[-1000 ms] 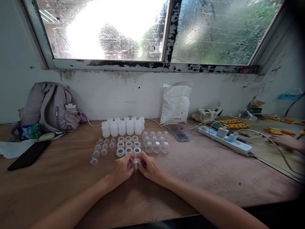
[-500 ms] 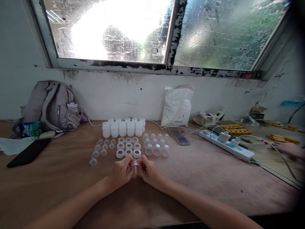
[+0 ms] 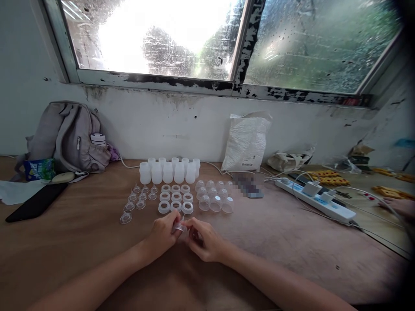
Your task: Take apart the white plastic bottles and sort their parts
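My left hand (image 3: 164, 230) is closed on a clear plastic collar ring (image 3: 179, 227) above the table, with a pale silicone bottle nipple (image 3: 183, 217) standing up at it. My right hand (image 3: 205, 239) has curled fingers, and its fingertips meet the nipple at the ring's right edge; their exact hold is partly hidden. Just beyond lie rows of white collar rings (image 3: 176, 207). Clear bottle nipples (image 3: 126, 217) stand in rows to the left. On the right are rows of clear dome caps (image 3: 215, 204). Frosted baby bottles (image 3: 167, 172) are lined up behind.
A grey backpack (image 3: 65, 138), a black phone (image 3: 37, 202) and a snack packet (image 3: 39, 169) are at left. A white mailing bag (image 3: 248, 142) leans on the wall. A power strip (image 3: 316, 201) with cables lies right, where another person's hand (image 3: 398, 206) shows near yellow parts (image 3: 391, 192).
My right hand has shifted slightly right and lower, its grip loosening from the ring's side. The ring has tilted and stays in my left hand. The view has turned a little.
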The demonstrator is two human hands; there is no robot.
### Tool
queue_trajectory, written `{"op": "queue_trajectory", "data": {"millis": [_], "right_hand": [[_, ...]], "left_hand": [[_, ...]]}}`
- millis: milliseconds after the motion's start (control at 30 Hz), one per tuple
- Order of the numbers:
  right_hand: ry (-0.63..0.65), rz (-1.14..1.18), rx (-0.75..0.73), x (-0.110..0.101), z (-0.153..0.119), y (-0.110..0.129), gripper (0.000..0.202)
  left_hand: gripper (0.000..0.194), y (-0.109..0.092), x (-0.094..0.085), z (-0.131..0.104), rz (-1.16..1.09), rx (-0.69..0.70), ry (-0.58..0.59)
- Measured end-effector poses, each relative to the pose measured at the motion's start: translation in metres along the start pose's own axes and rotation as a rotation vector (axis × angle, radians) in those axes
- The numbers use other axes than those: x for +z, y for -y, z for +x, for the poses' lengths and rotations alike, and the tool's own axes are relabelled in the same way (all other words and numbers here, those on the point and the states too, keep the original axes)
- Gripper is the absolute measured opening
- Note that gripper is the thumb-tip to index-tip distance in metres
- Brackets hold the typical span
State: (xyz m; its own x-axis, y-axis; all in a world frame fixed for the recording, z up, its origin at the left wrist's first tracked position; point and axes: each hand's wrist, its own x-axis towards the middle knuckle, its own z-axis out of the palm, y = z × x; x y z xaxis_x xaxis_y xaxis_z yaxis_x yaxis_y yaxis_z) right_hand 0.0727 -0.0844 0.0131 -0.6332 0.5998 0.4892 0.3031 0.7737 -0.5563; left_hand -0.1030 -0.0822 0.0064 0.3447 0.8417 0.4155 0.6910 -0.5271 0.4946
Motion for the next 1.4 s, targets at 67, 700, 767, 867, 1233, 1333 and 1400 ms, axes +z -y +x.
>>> {"op": "queue_trajectory", "data": {"millis": [67, 700, 767, 867, 1233, 1333, 1400], "right_hand": [[-0.003, 0.008, -0.016, 0.0, 0.0, 0.001, 0.038], [-0.084, 0.029, 0.078, 0.004, 0.003, -0.001, 0.019], [-0.102, -0.001, 0.089, 0.007, 0.003, -0.002, 0.016], [-0.112, -0.018, 0.109, 0.01, 0.001, -0.004, 0.015], [-0.145, -0.078, 0.216, 0.011, 0.003, -0.013, 0.022], [-0.16, -0.08, 0.23, 0.008, 0.004, -0.019, 0.024], [-0.159, -0.084, 0.238, 0.006, 0.005, -0.022, 0.027]], "left_hand": [[0.004, 0.002, -0.001, 0.001, 0.003, -0.009, -0.001], [0.008, 0.008, -0.004, 0.002, 0.058, 0.162, -0.005], [0.009, 0.007, -0.004, 0.002, 0.069, 0.164, 0.004], [0.01, 0.007, -0.005, 0.001, 0.089, 0.18, 0.018], [0.01, 0.009, -0.005, 0.006, -0.015, 0.059, 0.059], [0.018, 0.005, -0.01, 0.005, -0.056, 0.116, 0.101], [0.021, 0.001, -0.013, 0.005, -0.072, 0.145, 0.117]]}}
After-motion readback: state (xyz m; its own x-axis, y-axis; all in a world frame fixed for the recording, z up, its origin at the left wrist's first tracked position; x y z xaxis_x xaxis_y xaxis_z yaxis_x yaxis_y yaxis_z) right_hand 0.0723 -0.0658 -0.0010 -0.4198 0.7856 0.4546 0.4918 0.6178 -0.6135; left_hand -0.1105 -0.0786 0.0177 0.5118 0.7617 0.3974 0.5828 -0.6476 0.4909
